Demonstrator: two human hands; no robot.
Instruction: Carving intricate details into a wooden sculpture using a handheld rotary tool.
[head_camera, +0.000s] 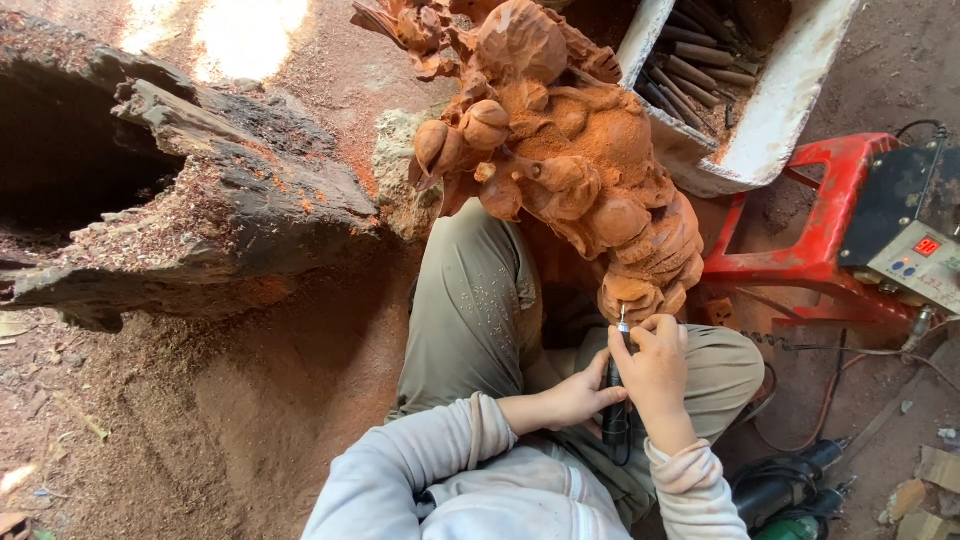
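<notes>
A reddish-brown carved wooden sculpture (560, 150), full of rounded shapes and covered in sawdust, leans across my lap. My right hand (655, 365) grips a slim black rotary carving tool (616, 400), whose metal tip touches the sculpture's lower end. My left hand (575, 395) steadies the tool's body from the left, with fingers wrapped against it. I wear grey sleeves and olive trousers (470, 300), sitting on the ground.
A large hollow weathered log (180, 200) lies to the left. A white tray (790, 100) of several chisels stands at the top right. A red stool (820, 230) carries a control box with a display (915, 255). Power tools (790, 490) and cables lie at the lower right.
</notes>
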